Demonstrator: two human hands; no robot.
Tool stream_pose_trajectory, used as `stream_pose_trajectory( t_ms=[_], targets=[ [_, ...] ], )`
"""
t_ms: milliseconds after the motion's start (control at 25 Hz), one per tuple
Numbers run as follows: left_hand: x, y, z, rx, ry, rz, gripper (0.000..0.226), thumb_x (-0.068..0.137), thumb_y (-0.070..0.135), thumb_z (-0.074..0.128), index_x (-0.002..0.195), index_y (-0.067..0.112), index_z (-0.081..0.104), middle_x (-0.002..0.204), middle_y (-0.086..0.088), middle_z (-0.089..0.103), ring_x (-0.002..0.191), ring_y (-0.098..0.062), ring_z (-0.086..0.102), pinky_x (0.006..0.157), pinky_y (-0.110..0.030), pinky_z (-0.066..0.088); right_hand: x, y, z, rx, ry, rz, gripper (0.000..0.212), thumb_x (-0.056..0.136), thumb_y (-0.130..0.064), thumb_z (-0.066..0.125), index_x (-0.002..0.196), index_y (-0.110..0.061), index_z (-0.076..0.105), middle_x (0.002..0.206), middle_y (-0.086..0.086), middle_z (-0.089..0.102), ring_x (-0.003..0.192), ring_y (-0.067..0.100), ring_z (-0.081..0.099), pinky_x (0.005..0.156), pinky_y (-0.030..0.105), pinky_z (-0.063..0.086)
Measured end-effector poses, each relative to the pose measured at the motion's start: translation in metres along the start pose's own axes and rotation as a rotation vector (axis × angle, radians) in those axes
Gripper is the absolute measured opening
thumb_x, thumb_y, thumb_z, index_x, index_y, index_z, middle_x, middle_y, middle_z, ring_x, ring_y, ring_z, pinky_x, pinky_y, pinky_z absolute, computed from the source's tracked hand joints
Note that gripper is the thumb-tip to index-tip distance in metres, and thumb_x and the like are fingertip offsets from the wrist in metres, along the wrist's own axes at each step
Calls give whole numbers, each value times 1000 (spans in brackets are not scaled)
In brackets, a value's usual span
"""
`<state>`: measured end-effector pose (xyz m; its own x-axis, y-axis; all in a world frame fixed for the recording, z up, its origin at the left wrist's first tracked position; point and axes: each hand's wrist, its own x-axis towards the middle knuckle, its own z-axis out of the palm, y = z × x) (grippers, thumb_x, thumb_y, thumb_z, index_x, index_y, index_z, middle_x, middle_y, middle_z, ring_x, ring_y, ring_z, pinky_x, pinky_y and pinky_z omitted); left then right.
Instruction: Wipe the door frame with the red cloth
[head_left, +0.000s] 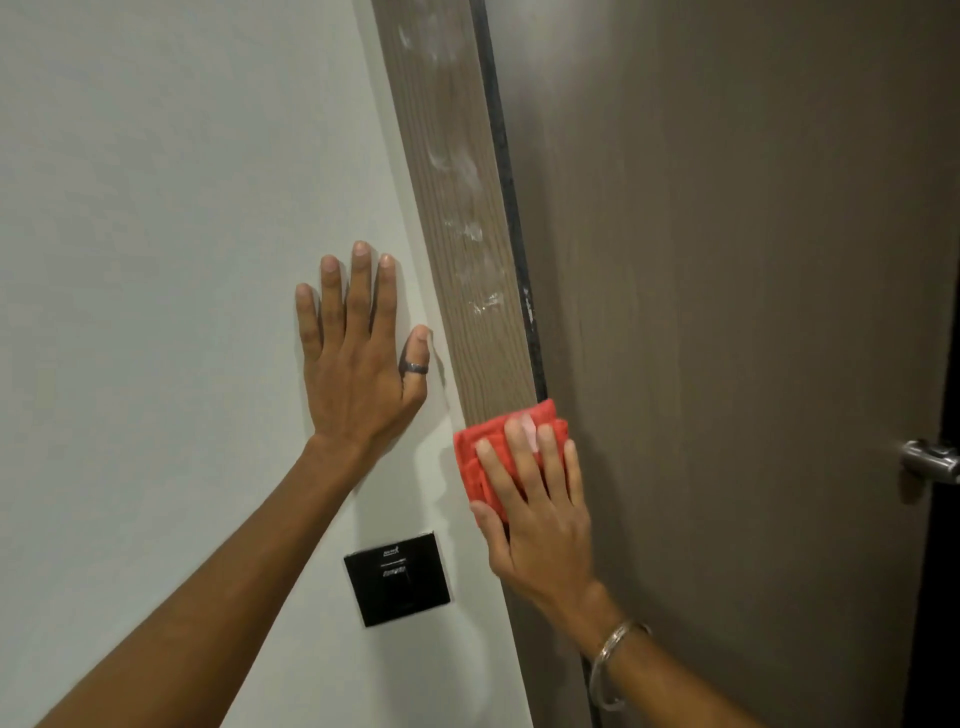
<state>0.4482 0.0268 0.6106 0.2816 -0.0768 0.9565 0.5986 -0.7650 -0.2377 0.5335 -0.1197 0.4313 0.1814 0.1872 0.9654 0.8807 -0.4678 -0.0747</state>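
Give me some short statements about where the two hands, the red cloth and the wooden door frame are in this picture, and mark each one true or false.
1. The right hand presses the folded red cloth flat against the brown wood-grain door frame. True.
2. The left hand grips the silver metal door handle. False: it lies flat on the white wall, fingers spread.
3. White smudges show on the frame above the cloth. True.
4. The black square wall plate sits above the left hand. False: it is below it.
5. A ring is on the left thumb. True.
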Motion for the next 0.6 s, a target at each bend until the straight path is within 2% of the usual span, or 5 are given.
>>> stream_pose_trajectory(
  t_ms=[80,160,280,400,600],
  targets=[
    [1,1,-3,-22,-8,-3,71,108,50,24,168,15,6,176,-14,7,162,-37,8,131,-55,4,4,6,-3,16,-29,-27,71,100,-54,51,162,-29,24,174,2,13,163,31,11,133,54,10],
    [2,2,-2,-26,-8,-3,72,108,51,25,168,15,6,176,-14,8,163,-37,7,131,-56,6,45,10,-6,35,8,-56,67,102,-54,48,160,-28,28,172,5,21,161,33,17,132,56,13],
    [2,0,2,-20,6,-8,75,107,53,30,168,16,9,176,-12,7,163,-35,6,131,-53,3,101,10,-8,57,90,-72,65,104,-55,43,162,-30,29,172,5,24,162,32,15,133,53,13],
    [-1,-2,5,-10,13,-9,75,107,54,30,168,16,9,177,-10,6,163,-34,4,132,-51,1,99,6,-6,93,126,-29,65,103,-53,47,162,-30,28,172,5,25,163,30,13,133,51,14],
    [-1,0,0,-10,5,-11,74,107,53,30,168,16,10,176,-11,7,163,-35,4,131,-53,2,95,4,-12,116,113,-17,65,101,-50,50,158,-28,30,168,8,33,158,35,26,128,51,24]
  ],
)
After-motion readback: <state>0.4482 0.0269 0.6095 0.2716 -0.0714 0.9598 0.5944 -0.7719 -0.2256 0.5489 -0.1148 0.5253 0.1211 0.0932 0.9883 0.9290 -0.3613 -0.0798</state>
